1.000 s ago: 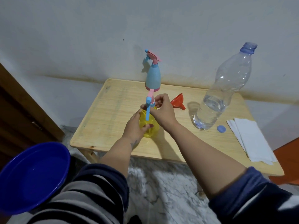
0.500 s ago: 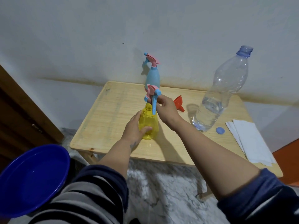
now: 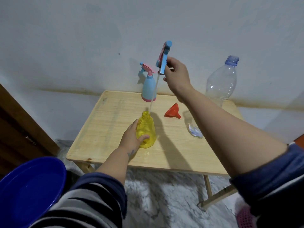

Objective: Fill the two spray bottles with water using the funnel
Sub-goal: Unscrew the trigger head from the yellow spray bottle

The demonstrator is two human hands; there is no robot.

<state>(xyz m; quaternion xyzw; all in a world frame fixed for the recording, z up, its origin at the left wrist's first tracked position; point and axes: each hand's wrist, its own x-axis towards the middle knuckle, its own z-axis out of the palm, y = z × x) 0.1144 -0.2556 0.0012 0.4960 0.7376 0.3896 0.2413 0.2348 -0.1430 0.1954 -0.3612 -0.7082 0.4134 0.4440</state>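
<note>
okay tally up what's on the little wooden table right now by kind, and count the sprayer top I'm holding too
Spray bottles: 2, the yellow bottle and the blue bottle
Sprayer tops held off a bottle: 1, the sprayer top in the right hand
Funnels: 1, the red funnel
Water bottles: 1, the clear water bottle
Total: 5

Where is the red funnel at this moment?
In the head view, the red funnel lies on its side on the wooden table, right of the yellow bottle, between it and the clear water bottle, untouched by either hand.
</note>
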